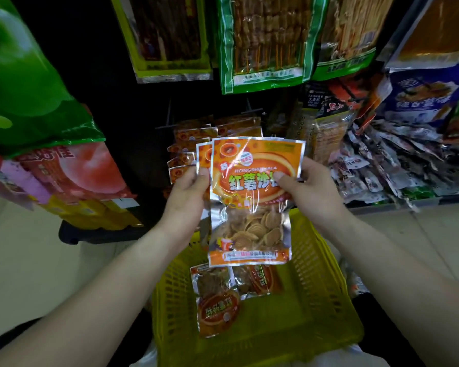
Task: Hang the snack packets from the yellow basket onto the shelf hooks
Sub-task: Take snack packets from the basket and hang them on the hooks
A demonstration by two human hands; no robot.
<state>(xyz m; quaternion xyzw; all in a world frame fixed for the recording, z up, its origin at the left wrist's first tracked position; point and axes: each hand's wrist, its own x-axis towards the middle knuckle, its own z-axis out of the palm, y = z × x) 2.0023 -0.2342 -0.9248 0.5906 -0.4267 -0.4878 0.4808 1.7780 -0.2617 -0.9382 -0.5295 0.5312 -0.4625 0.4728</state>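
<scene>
Holding an orange snack packet (pixel 252 207) upright above the yellow basket (pixel 316 274), both hands meet at its upper half. The left hand (pixel 190 189) has its grip closed on the left edge, thumb on the front. A second packet (pixel 203 154) of the same kind sits just behind, peeking out to the left beside that thumb. The right hand (pixel 308 189) has a narrow grip on the right edge, thumb pressed on the printed label, fingers behind. The clear lower window of the front packet shows round, ridged chips. Below it, two more packets (pixel 217 308) lie flat in the bottom of the basket, side by side. Straight ahead, a row of matching orange packets (pixel 194 133) hangs on the lower shelf hooks, just beyond the held ones. Larger green-edged bags (pixel 265 43) hang higher up, and a heap of small wrapped snacks (pixel 382 165) lies on the shelf to the right. Pale floor (pixel 24 260) shows on either side of the basket.
</scene>
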